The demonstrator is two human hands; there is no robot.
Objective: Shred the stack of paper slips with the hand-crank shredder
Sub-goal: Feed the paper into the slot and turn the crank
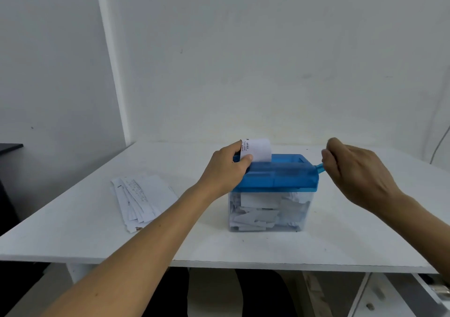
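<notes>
The hand-crank shredder (280,175) stands on the white table (243,248), a little right of the middle and toward the far side. It has a blue lid on top of a clear bin (299,217). The bin holds a loose pile of white paper pieces (258,215) that reaches most of the way up its walls.

A paper slip (259,150) stands upright in the slot at the left end of the lid. Its upper part curls slightly, and small print shows along its left edge. The left hand (226,168) pinches this slip at its lower left corner. The thumb lies on the near face and the other fingers are curled behind it, with the hand resting against the left end of the lid.

At the right end of the lid a short blue crank handle (319,167) sticks out. The right hand (353,168) is closed around it with the fingers curled, so most of the handle is hidden.

The stack of paper slips (141,197) lies flat on the table, well to the left of the shredder. The slips are fanned unevenly and some carry dark print.

Behind the table is a pale wall (243,61). A thin cable (438,143) hangs at the far right. A dark surface (9,147) shows at the left edge.
</notes>
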